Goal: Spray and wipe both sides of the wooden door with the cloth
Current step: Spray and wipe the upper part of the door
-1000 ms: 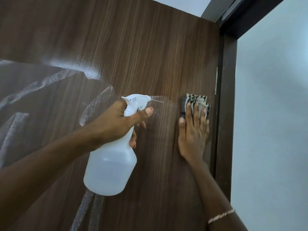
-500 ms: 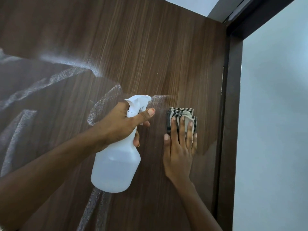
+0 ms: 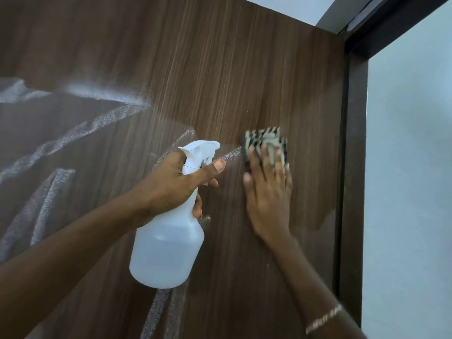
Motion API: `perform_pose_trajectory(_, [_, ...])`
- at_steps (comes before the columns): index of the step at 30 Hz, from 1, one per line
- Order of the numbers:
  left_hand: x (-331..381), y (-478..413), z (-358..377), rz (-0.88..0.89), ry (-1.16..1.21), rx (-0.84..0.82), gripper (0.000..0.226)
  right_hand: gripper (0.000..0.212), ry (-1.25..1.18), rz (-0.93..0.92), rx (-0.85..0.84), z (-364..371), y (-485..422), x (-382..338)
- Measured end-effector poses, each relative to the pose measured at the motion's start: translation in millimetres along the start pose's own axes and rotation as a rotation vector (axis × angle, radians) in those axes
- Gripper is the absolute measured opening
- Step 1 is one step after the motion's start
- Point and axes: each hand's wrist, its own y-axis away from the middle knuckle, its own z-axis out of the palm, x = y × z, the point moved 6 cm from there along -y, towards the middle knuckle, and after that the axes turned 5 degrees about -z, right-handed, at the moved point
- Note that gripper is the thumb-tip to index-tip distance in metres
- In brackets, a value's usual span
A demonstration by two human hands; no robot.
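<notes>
As left hand (image 3: pixel 176 187) grips bottle (image 3: pixel 168 248), cloth (image 3: pixel 266 140) seemingly under right hand (image 3: pixel 269 192)

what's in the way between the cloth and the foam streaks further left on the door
The spray bottle, gripped by the left hand, hangs in front of the door between the cloth under the right hand and most foam streaks; nothing else visible.

Centre right: cloth (image 3: pixel 263 139) and right hand (image 3: pixel 267 192) blurred; fingers cover the cloth's lower part. Neck and trigger of spray bottle (image 3: pixel 168 250) hidden behind left hand (image 3: pixel 176 187). The door (image 3: pixel 220 69) is cut off at top, left and bottom edges. Lower right: bracelet (image 3: pixel 322 322) blurred, detail unreadable. Both forearms run off the frame.
</notes>
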Motion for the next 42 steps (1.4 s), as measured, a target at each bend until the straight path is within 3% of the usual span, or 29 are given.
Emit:
perform_pose_trajectory(3, [-3,4,-8,0.004,0.0,-0.01,0.056,0.055,0.024,-0.119,-0.058,5,55,-26])
perform_pose_trajectory(7, [-6,6,-17,0.008,-0.007,-0.011,0.048,0.056,0.074,-0.199,-0.11,2,27,-12])
perform_pose_trajectory(12, [-11,3,-27,-0.01,-0.009,0.018,0.045,0.056,0.019,-0.067,-0.08,-2,-82,19])
perform_pose_trajectory(15, [-12,5,-31,0.019,-0.003,0.014,0.047,0.055,0.028,0.014,-0.055,3,-104,15])
perform_pose_trajectory(24, [-19,19,-52,0.008,-0.034,-0.008,0.049,0.058,0.051,-0.165,-0.116,21,78,-76])
perform_pose_trajectory(27, [-19,21,-59,-0.016,-0.058,-0.003,0.051,0.056,0.064,-0.163,-0.109,18,42,-64])
perform_pose_trajectory(32, [-21,22,-67,-0.028,-0.032,0.013,0.047,0.055,0.008,0.004,-0.068,14,-72,-32])
perform_pose_trajectory(35, [-23,23,-70,-0.019,-0.02,0.01,0.049,0.054,0.014,0.066,-0.041,17,-94,-35])
perform_pose_trajectory(42, [-34,32,-79,0.006,-0.054,-0.002,0.048,0.055,-0.011,0.012,-0.003,33,39,-105])
